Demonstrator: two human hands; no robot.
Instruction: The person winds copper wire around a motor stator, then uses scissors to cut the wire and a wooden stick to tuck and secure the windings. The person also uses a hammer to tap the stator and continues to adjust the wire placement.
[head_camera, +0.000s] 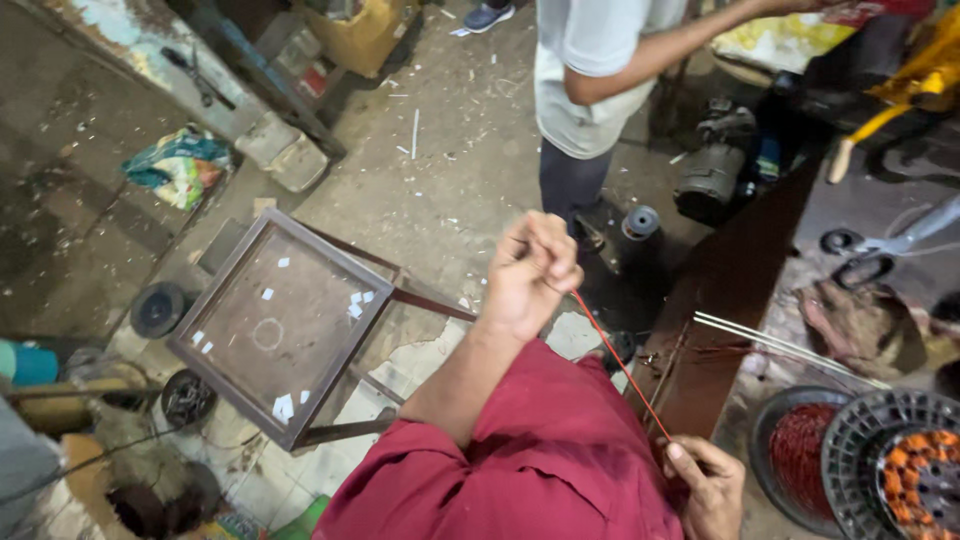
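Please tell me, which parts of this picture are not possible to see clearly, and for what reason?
Head view only:
- Right hand: lower part cut off by the bottom edge; its grip on the red wire shows only partly.
- Left hand: seen from behind, so its fingertips on the wire are hidden.
- Other person: cut off above by the top edge.
- Scissors: blades run off the right edge.
- Motor stator: cut off at the bottom corner.

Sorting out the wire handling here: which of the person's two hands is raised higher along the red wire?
The left hand, fisted around the red wire above the maroon sleeve; the right hand pinches its lower end.
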